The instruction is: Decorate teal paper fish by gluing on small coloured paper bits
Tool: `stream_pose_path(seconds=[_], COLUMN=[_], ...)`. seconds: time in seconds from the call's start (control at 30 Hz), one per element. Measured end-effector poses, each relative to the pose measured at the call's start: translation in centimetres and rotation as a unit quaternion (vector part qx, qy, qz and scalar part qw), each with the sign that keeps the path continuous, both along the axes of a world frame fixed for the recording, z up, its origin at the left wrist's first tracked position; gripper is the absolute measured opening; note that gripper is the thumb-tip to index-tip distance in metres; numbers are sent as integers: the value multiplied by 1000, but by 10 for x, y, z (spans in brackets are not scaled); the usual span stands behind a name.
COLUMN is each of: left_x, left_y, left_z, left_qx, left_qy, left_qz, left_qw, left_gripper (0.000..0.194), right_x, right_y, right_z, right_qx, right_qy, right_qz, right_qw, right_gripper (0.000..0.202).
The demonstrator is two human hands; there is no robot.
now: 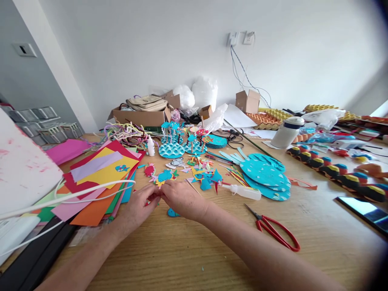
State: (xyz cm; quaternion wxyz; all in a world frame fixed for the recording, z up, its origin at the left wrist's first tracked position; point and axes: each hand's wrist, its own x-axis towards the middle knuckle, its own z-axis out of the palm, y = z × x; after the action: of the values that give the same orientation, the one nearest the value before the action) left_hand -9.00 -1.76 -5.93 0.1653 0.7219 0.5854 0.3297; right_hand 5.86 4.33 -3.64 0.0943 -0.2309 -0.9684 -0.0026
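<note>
My left hand point(141, 206) and my right hand point(183, 200) meet at the fingertips just above the table, both with fingers pinched. Bits of a small red paper piece point(148, 203) show between the left fingers; most of it is hidden. Under the right hand, a blue paper fish point(172, 212) is partly covered. Just beyond the fingers lie another blue cutout point(164, 175), a red cutout point(149, 169) and a heap of coloured paper scraps point(206, 178). Red-handled scissors point(273, 230) rest to the right of my right forearm.
Stacked coloured paper point(91, 206) and a white cable point(100, 186) lie at left. Behind the scraps stand blue wave-edged models point(171, 150) and a white glue bottle point(150, 146). At right are a second glue bottle point(247, 192), blue painted discs point(266, 178) and a phone point(363, 214).
</note>
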Motion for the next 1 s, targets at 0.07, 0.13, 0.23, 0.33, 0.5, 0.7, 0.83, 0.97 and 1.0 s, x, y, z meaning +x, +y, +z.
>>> stream_pose_path(seconds=[0.07,0.13,0.23,0.33,0.5,0.7,0.83,0.97,1.0], left_x=[0,0,0,2,7,10,9,11,11], left_y=[0,0,1,2,3,6,2,-4,-5], left_z=[-1,-1,-3,-5,-5,-11,-14,-17,-18], left_qx=[-1,-4,-21,-40,-58,-59,-52,2,15], left_qy=[1,-2,-22,-44,-65,-83,-27,73,89], left_qz=[4,5,3,-2,-2,-17,-17,-66,-85], left_qw=[1000,1000,1000,998,996,995,998,995,992], left_gripper=[15,15,15,15,17,15,15,17,19], right_x=[-1,-1,0,3,7,12,21,32,34], right_y=[0,0,1,3,8,13,20,23,23], right_z=[1,1,1,-2,-11,-15,-13,-14,-15], right_qx=[4,-9,-58,-121,-231,-257,-264,-284,-287], right_qy=[-6,-4,22,70,122,120,96,74,68], right_qz=[4,-2,-14,-16,-36,-41,-57,-66,-71], right_qw=[1000,1000,998,990,965,958,958,954,953], right_gripper=[21,21,20,14,11,13,14,15,15])
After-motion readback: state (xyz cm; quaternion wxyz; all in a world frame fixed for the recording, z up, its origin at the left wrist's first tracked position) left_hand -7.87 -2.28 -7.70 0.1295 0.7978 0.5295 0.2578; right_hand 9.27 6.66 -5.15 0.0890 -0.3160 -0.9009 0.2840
